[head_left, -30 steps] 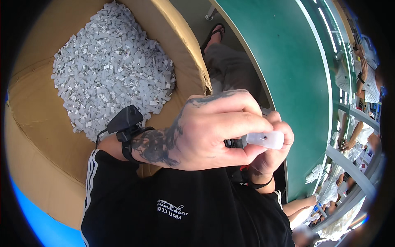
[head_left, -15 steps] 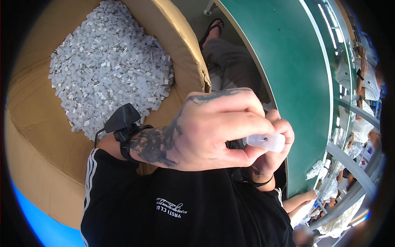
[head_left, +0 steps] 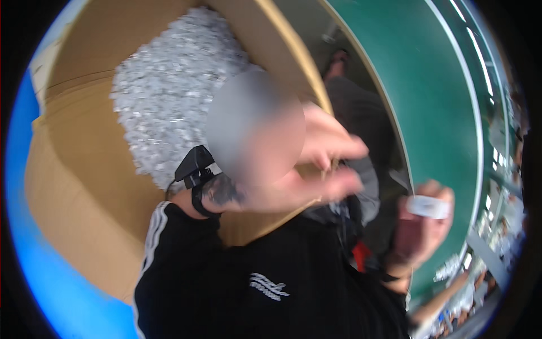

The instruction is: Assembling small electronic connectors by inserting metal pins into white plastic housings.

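My left hand [head_left: 316, 164] is held out over the edge of a large cardboard box, blurred by motion and partly covered by a grey blurred disc. Its thumb and fingers are apart, and nothing shows between them. Farther right, beside the green tabletop, my right hand [head_left: 424, 231] grips a small flat white plastic piece [head_left: 429, 207] in its fingers. The piece has a rounded rectangular shape. Many similar small whitish pieces [head_left: 169, 90] lie heaped inside the cardboard box [head_left: 73, 121] to the left. A black device [head_left: 195, 165] is strapped around my left wrist.
A long green table [head_left: 429, 96] with a pale edge runs along the right. Between box and table show a dark-trousered leg [head_left: 361, 107] and a foot. Clear plastic items [head_left: 447, 268] lie near the table's far right side, where another person's forearm [head_left: 443, 299] reaches in.
My hands have separated. The left has drawn back and its fingers have opened; the right has moved right with the white plastic piece. The view has shifted, and the box now appears farther right.
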The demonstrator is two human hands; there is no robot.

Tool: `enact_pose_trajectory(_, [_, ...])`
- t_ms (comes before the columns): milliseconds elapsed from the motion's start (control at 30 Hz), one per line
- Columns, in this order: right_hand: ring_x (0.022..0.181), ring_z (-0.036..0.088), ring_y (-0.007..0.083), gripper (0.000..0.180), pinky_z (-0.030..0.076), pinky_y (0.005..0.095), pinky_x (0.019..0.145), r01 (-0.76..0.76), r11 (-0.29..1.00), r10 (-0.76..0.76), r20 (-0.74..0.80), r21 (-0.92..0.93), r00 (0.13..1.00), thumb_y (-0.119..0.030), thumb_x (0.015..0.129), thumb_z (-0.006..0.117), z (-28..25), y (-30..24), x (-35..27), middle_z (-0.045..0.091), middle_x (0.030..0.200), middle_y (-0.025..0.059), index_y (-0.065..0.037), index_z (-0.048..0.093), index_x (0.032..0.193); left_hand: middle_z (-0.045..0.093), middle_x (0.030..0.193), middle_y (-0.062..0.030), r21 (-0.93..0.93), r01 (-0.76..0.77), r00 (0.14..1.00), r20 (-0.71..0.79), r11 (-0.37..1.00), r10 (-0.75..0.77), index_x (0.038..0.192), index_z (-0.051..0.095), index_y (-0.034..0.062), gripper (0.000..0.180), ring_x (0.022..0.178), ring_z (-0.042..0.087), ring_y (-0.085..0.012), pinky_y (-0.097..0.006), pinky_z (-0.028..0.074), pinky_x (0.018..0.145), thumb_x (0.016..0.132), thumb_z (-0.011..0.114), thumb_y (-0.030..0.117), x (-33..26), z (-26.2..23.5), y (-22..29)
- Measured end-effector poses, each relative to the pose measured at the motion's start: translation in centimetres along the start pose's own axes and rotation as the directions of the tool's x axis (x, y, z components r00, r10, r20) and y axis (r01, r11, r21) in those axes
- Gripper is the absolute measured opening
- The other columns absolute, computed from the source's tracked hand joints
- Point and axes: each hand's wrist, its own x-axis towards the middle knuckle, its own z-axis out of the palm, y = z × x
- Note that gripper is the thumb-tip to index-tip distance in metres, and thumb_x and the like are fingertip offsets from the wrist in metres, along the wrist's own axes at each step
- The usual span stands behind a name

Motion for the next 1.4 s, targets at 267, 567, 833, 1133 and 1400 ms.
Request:
enact_pose_trajectory(267, [0.096,0.06,0.0112,0.023,0.052,0.0242,0.084,-0.312,0.948,0.317,-0.273,0.065,0.908,-0.009,0.096,0.053,-39.0,-6.3,17.2,0.063,0.103,0.0079,0.004,0.057,0.115,0.069,0.088,-0.0138,0.698,0.622,0.773,-0.475,0.355,-0.42,0.098,0.07,0.0061,0.021,0.079,0.068,-0.0278,-0.036,0.053,0.073,0.079,0.071,0.015,-8.3,-19.5,-22.4])
enact_pose_trajectory(567, [0.111,0.053,0.0172,0.051,0.045,0.027,0.094,-0.238,0.905,-0.003,-0.567,-0.352,0.824,-0.013,0.095,0.057,-42.0,-6.1,12.4,0.05,0.129,0.0115,-0.003,0.038,0.14,0.059,0.109,-0.0176,0.845,0.457,0.888,-0.421,0.278,-0.183,0.112,0.061,0.0124,0.034,0.094,0.062,-0.0374,-0.045,0.053,0.076,0.078,0.066,0.016,-9.5,-17.8,-28.2])
enact_pose_trajectory(833, [0.102,0.046,0.0091,0.046,0.037,0.0209,0.087,-0.189,0.896,-0.065,-0.539,-0.402,0.84,-0.02,0.1,0.046,-17.3,-5.9,-0.6,0.042,0.141,0.006,-0.008,0.036,0.143,0.065,0.099,-0.0168,0.704,0.643,0.765,-0.576,0.302,-0.287,0.09,0.07,0.0059,0.026,0.091,0.063,-0.0346,-0.041,0.05,0.081,0.075,0.072,0.027,-6.6,-15.6,-30.1])
enact_pose_trajectory(1133, [0.092,0.051,0.0076,0.043,0.045,0.0187,0.077,-0.075,0.91,-0.202,-0.594,-0.408,0.778,-0.018,0.101,0.044,-9.7,-3.1,-5.6,0.039,0.143,0.0108,-0.001,0.035,0.14,0.063,0.086,-0.0105,0.645,0.734,0.677,-0.673,0.213,-0.298,0.079,0.064,0.0076,0.028,0.082,0.063,-0.0306,-0.04,0.05,0.073,0.072,0.074,0.032,-7.0,-14.9,-34.4])
enact_pose_trajectory(1400, [0.093,0.053,0.0068,0.041,0.046,0.0188,0.078,-0.008,0.928,-0.218,-0.56,-0.373,0.799,-0.016,0.101,0.044,-9.2,-1.2,-6.9,0.04,0.144,0.0096,-0.001,0.038,0.138,0.067,0.08,-0.0118,0.313,0.931,0.365,-0.801,0.187,-0.474,0.08,0.065,0.01,0.029,0.082,0.065,-0.0312,-0.041,0.051,0.076,0.068,0.074,0.035,-5.4,-13.9,-34.8])
